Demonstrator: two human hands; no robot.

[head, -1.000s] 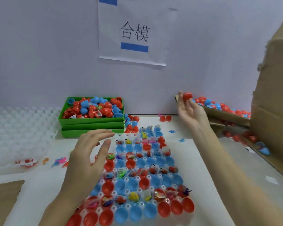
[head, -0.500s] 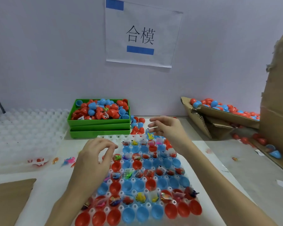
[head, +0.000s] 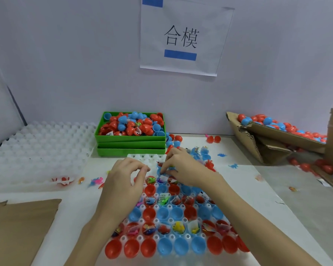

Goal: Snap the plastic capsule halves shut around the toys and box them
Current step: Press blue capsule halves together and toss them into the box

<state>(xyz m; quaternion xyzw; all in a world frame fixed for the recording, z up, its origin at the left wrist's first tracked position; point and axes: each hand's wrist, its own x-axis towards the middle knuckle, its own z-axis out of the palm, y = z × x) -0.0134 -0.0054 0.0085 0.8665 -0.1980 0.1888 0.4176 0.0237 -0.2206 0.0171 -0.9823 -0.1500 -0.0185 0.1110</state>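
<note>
Fingertips of the right hand [head: 183,167] curl down into the far rows of the white tray [head: 142,156], its grip pinched around something small at a blue capsule half [head: 160,170], though the fingers hide exactly what is held, whether a half or a toy. Just beside it, the left hand [head: 123,179] hovers over the tray's left edge with fingers bent and thumb near the forefinger; whether that grip holds anything I cannot tell. Spreading out beneath both hands, the tray holds rows of open red and blue halves: some rows carry small wrapped toys [head: 178,226], and the nearest row of red halves [head: 131,246] and blue ones sits bare. None of the capsules in the tray looks closed, so I judge that most of the snapping is not yet done. Behind the tray, a green bin [head: 130,139] is heaped with red and blue pieces, apparently more supply. To the right, a torn cardboard box [head: 258,143] already holds a pile of closed capsules [head: 273,122], so a fair batch seems boxed. Loose pieces and tiny figures lie scattered on the surface [head: 248,189], and empty white trays [head: 38,150] are stacked at the left.
</note>
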